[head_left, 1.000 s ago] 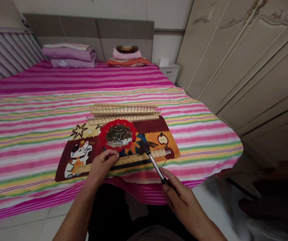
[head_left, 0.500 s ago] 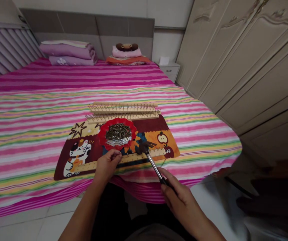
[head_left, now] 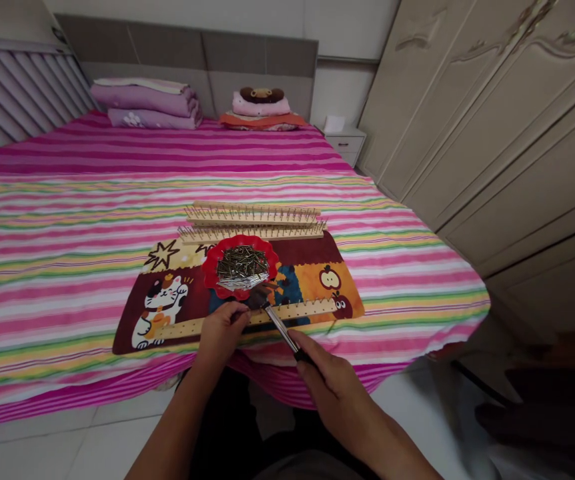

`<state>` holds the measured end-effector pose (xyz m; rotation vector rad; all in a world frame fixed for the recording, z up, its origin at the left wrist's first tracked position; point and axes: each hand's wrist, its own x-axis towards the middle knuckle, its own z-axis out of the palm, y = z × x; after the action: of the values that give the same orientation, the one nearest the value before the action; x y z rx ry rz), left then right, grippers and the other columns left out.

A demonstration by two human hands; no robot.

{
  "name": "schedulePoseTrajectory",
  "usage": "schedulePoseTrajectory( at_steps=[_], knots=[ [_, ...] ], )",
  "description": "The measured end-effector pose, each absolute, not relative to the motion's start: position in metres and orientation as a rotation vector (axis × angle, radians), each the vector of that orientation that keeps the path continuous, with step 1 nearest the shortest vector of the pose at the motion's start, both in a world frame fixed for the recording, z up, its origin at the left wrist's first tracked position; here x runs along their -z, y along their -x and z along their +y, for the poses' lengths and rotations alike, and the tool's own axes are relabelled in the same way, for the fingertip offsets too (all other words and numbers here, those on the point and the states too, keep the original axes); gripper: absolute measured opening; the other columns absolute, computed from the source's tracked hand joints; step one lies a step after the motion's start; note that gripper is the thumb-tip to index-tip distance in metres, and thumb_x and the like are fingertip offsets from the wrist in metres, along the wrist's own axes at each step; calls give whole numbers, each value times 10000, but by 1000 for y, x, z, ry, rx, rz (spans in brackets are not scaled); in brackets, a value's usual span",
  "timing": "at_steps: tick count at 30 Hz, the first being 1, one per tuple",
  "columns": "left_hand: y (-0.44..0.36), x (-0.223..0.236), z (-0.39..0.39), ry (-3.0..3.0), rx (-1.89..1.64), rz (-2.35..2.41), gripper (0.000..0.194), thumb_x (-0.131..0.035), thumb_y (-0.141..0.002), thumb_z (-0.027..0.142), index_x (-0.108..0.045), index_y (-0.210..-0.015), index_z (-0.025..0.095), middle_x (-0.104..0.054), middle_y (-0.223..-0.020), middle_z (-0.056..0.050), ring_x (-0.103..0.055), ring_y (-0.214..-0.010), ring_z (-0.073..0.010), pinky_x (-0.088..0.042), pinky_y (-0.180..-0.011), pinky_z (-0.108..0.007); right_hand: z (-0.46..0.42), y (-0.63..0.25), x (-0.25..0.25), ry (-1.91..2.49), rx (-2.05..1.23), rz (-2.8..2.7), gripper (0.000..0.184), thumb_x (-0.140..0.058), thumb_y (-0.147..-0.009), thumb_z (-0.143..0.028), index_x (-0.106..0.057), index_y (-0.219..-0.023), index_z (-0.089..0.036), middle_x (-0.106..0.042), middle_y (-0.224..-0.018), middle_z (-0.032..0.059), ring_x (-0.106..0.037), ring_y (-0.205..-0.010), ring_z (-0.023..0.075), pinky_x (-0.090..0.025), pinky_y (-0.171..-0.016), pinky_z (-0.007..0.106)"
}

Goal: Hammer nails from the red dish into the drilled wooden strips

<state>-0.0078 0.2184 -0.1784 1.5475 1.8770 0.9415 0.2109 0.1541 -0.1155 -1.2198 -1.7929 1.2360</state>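
Observation:
My right hand (head_left: 332,380) is wrapped round the black grip of a hammer (head_left: 283,331) with a shiny metal shaft. The dark hammer head is just right of my left fingertips, over a long narrow wooden strip (head_left: 297,310). My left hand (head_left: 222,331) is closed in a pinch on a nail at the strip; the fingers mostly hide the nail. Small nails stand along the strip's right part, and dark holes or marks dot its left part. Behind my left hand is a red scalloped bowl (head_left: 208,270) full of loose nails (head_left: 241,265).
Two wooden strips (head_left: 252,233) with rows of upright nails lie beyond the bowl. A patterned mat (head_left: 132,313) with a cat picture is under the work, on a striped bedspread (head_left: 417,267). Folded bedding (head_left: 145,105) lies by the headboard; wardrobes (head_left: 467,113) stand at right.
The hammer has moved left, and its head has come from over the strip's right part to beside my left fingertips. My left hand keeps its pinch. The view has shifted slightly.

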Motion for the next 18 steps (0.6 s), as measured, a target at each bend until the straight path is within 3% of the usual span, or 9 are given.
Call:
schedulePoseTrajectory(
  at_steps=[6, 12, 16, 18],
  knots=[
    [7, 178, 219, -1575, -879, 1907, 153, -554, -714, 331, -659, -704, 220, -642, -701, 18, -572, -665, -135, -436, -651, -243, 159, -204, 110, 1168, -1184, -1930, 481, -394, -924, -136, -438, -1392, -239, -583, -1342, 79, -516, -1253, 178, -379, -1072, 373],
    [4, 173, 219, -1595, -869, 1910, 138, -561, -715, 322, -649, -687, 219, -655, -714, 13, -597, -682, -139, -452, -671, -248, 153, -212, 107, 1204, -1208, -1818, 459, -412, -934, -179, -459, -1384, -255, -633, -1269, 67, -555, -1204, 196, -405, -1048, 376],
    [13, 162, 219, -1536, -828, 1877, 169, -580, -696, 313, -681, -799, 225, -693, -760, 10, -618, -677, -149, -479, -664, -254, 144, -228, 108, 1276, -1183, -1673, 449, -432, -934, -251, -478, -1381, -252, -718, -916, 51, -649, -1005, 220, -510, -905, 358],
    [21, 152, 224, -1561, -834, 1932, 192, -564, -717, 313, -687, -838, 228, -706, -794, 6, -630, -718, -159, -484, -693, -257, 141, -238, 111, 1338, -1202, -1598, 451, -438, -938, -298, -478, -1385, -249, -668, -697, 23, -673, -813, 212, -553, -757, 320]
  ],
)
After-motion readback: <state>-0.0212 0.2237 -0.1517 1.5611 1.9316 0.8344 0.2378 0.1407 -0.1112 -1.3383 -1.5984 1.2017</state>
